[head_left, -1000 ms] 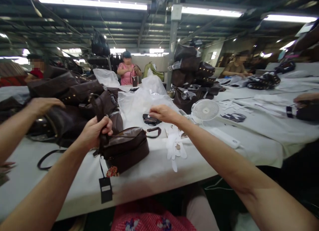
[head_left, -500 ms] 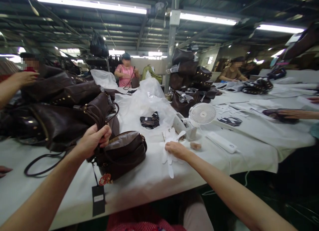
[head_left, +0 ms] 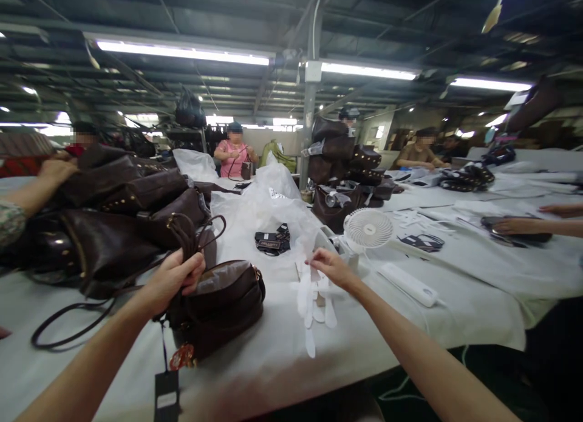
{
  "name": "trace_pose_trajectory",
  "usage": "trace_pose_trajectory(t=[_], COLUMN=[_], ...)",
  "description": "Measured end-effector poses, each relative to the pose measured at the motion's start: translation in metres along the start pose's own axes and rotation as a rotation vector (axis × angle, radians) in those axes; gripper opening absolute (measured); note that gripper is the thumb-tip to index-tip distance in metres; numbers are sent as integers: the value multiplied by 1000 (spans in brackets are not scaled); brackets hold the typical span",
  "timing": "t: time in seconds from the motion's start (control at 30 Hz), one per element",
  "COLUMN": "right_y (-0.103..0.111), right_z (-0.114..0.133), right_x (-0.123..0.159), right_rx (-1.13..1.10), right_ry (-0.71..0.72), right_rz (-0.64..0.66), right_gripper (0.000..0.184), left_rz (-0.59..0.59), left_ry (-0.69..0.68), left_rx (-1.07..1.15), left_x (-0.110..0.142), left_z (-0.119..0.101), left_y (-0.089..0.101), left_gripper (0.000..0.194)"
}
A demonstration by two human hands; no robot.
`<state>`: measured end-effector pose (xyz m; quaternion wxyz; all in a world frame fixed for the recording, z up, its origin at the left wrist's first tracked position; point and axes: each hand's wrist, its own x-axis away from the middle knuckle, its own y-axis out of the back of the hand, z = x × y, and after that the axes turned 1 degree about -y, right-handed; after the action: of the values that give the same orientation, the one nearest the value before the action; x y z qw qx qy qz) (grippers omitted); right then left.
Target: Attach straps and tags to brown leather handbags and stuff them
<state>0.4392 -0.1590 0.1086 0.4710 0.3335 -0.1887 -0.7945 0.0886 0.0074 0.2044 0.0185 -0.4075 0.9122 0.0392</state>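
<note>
My left hand [head_left: 175,277] is closed around the strap at the top of a small dark brown handbag [head_left: 218,303] lying on the white table [head_left: 255,373]. A black hang tag [head_left: 164,398] dangles from the bag over the table's front edge. My right hand [head_left: 330,265] reaches to a pile of white paper strips [head_left: 312,297] just right of the bag, and its fingers pinch one strip at the top of the pile.
A heap of larger brown handbags [head_left: 113,228] fills the left side, with another person's hand [head_left: 57,167] on it. Clear plastic bags [head_left: 268,200], black tags [head_left: 272,240], a small white fan [head_left: 368,229] and a white bar-shaped device [head_left: 407,283] lie beyond. Other people work across the table and at the right.
My right hand came back from the plastic bags to the white strips and now pinches one. My left hand kept its hold on the small bag. The view has tilted upward.
</note>
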Motion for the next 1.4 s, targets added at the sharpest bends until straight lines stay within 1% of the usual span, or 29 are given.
trace_pose_trajectory(t=[0.07,0.13,0.17,0.2,0.3,0.4,0.5,0.57,0.63,0.73,0.77,0.83,0.9,0.93,0.97,1.0,1.03,1.1,1.17,1.23,1.3,1.4], right_y=[-1,-5,-8,-11,-19,-28,-40,-51,-62,-78,-82,-90,-98,-102,-107,-112,-117,-126,-133,-138,-142,-149], right_z=[18,40,51,62,91,115,137,148,155,162,163,166,169,171,174,176,179,185,190,196,200,206], right_x=[-5,-7,-7,-7,-7,-4,6,12,16,14,12,6,-1,-4,-7,-10,-12,-15,-15,-14,-12,-10], right_rx=[-212,-500,-614,-681,-717,-816,-815,-746,-703,-687,-659,-573,-525,-542,-581,-631,-686,-774,-828,-890,-981,-1129], right_ry=[-78,-183,-217,-226,-201,-193,-47,57,110,104,92,75,82,82,71,46,6,-75,-119,-157,-204,-227], right_rz=[33,82,95,97,69,80,150,200,220,204,202,191,166,152,137,128,120,110,112,136,141,80], right_gripper=[29,33,34,35,34,35,30,36,44,54,54,46,30,25,24,26,31,39,34,26,24,27], left_rz=[4,8,9,10,10,13,27,45,51,45,43,35,15,6,2,1,6,21,14,-14,-37,-57], left_ry=[-12,-29,-36,-42,-54,-58,-67,-81,-96,-122,-133,-166,-232,-281,-332,-368,-383,-348,-287,-265,-268,-294], left_rx=[-10,-7,-2,5,42,82,92,76,53,25,3,-91,-236,-314,-392,-470,-552,-745,-949,-1106,-1189,-1236], left_x=[-1,-1,-1,-1,1,4,7,8,8,8,9,11,13,15,17,18,20,23,25,26,26,28], left_z=[2,2,3,3,3,3,3,3,3,4,3,2,-1,-3,-5,-6,-7,-8,-8,-9,-10,-12], left_y=[-1,-2,-2,-2,-1,-2,-3,-3,-3,-2,-3,-4,-7,-9,-11,-14,-17,-22,-27,-30,-32,-35], left_gripper=[53,52,51,50,47,44,40,37,33,31,31,29,23,18,13,13,18,27,37,50,57,62])
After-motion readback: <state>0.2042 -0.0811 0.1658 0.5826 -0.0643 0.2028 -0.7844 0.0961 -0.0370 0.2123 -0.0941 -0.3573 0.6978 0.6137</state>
